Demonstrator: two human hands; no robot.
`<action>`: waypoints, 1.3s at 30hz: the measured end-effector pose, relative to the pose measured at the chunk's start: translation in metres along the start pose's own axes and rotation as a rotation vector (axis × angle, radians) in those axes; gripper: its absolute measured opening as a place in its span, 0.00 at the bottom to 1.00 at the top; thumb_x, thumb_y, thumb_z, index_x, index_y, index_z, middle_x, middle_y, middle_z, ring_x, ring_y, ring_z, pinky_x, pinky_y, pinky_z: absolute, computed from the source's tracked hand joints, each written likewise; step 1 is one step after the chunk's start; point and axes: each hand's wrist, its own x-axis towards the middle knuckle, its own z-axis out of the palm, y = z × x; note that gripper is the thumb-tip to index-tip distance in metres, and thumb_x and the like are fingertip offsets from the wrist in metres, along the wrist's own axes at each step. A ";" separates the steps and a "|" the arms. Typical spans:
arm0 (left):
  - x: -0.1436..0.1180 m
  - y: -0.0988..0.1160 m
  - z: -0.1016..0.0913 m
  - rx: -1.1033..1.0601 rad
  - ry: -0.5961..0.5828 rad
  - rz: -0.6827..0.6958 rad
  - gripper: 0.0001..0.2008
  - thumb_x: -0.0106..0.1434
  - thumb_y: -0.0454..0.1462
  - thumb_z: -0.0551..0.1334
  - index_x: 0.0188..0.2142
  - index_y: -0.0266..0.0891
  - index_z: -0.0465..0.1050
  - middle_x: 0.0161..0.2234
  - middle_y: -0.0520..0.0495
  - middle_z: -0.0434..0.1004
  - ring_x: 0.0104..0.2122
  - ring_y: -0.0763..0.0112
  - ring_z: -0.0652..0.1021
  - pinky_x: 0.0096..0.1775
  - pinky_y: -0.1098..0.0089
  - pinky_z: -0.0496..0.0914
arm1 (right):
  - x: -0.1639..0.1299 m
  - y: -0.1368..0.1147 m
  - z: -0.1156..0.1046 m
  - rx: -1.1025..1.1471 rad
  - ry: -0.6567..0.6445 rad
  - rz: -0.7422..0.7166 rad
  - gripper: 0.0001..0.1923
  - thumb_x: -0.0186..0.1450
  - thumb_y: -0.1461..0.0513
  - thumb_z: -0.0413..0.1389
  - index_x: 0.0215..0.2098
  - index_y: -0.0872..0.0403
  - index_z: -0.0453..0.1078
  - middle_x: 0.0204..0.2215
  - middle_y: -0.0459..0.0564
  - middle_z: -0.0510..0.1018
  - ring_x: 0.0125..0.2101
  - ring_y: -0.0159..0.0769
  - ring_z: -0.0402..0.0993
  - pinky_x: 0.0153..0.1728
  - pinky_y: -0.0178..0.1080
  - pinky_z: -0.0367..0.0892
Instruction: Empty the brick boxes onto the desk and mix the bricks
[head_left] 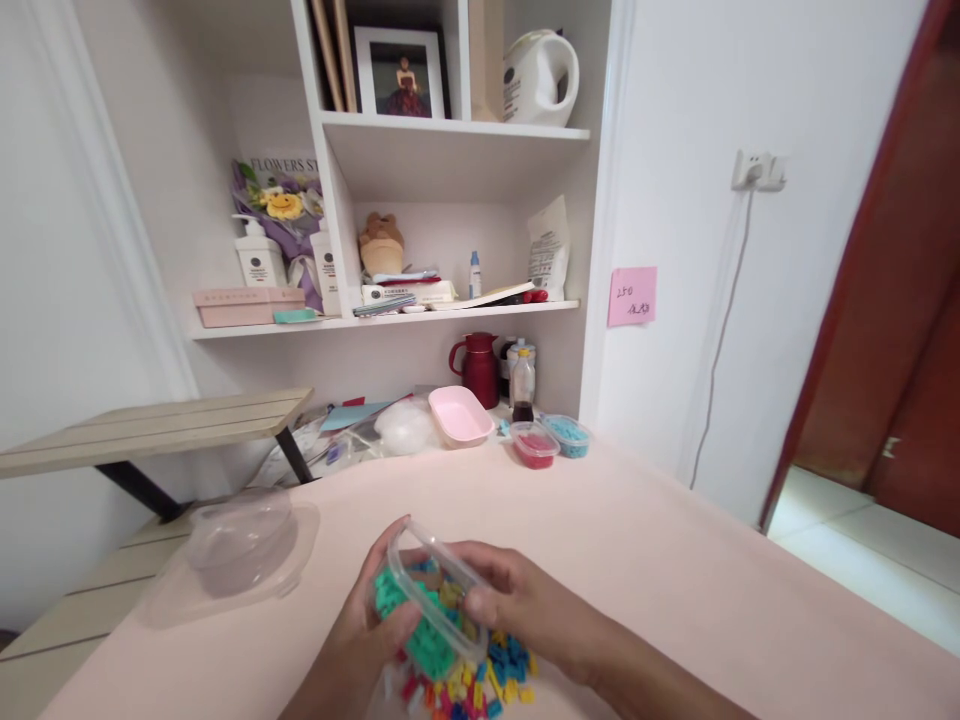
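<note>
A clear plastic tub (480,588), tilted on its side with its opening toward the right, is held between both hands. Green small plastic pieces (431,645) fill its lower left part. My left hand (367,620) wraps round the tub's left side, thumb pressed near the rim. My right hand (517,605) grips the right side, with its thumb at the rim and its fingers partly hidden behind the clear wall. Below the tub a loose heap of mixed small pieces (480,690) in yellow, blue, red and orange lies on the pink tabletop (637,620).
Tubs of red pieces (535,447) and blue pieces (568,435) stand at the back, beside a pink tray (461,417) and a dark red jug (478,370). Left lies a clear plastic container (244,545) near a slatted wooden stand (157,430). Shelves (450,315) hang above the back.
</note>
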 end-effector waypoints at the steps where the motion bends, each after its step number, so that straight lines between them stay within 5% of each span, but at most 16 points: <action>1: 0.000 0.000 -0.001 -0.005 -0.008 0.005 0.45 0.50 0.42 0.73 0.64 0.51 0.55 0.55 0.42 0.74 0.50 0.50 0.77 0.48 0.59 0.72 | 0.000 -0.002 0.000 0.072 -0.020 -0.008 0.34 0.60 0.44 0.60 0.59 0.51 0.68 0.54 0.54 0.75 0.55 0.51 0.69 0.55 0.49 0.62; 8: 0.002 -0.001 -0.003 -0.029 -0.045 -0.029 0.48 0.51 0.43 0.72 0.66 0.51 0.50 0.58 0.38 0.70 0.52 0.47 0.76 0.50 0.53 0.71 | 0.001 -0.002 0.002 0.119 -0.002 -0.064 0.28 0.61 0.50 0.63 0.57 0.50 0.69 0.51 0.51 0.77 0.53 0.47 0.70 0.53 0.45 0.63; 15: 0.002 0.009 -0.001 0.017 0.052 0.006 0.46 0.46 0.45 0.74 0.63 0.50 0.58 0.58 0.38 0.70 0.56 0.44 0.72 0.52 0.55 0.70 | 0.002 0.009 -0.015 0.133 0.300 0.047 0.28 0.63 0.45 0.58 0.55 0.52 0.71 0.51 0.55 0.77 0.52 0.47 0.72 0.55 0.50 0.61; 30: 0.002 0.028 -0.015 0.162 0.147 0.048 0.40 0.57 0.46 0.68 0.65 0.58 0.52 0.62 0.45 0.67 0.60 0.51 0.69 0.58 0.53 0.65 | 0.009 0.014 -0.033 0.298 0.620 0.055 0.23 0.62 0.47 0.58 0.46 0.54 0.71 0.42 0.55 0.80 0.34 0.39 0.81 0.40 0.42 0.70; 39: 0.002 0.029 -0.013 0.432 0.227 0.067 0.43 0.52 0.47 0.71 0.64 0.56 0.55 0.60 0.47 0.70 0.59 0.55 0.70 0.53 0.64 0.70 | 0.012 0.028 -0.056 0.290 0.801 0.059 0.16 0.64 0.51 0.56 0.42 0.55 0.71 0.35 0.53 0.81 0.30 0.36 0.80 0.31 0.37 0.70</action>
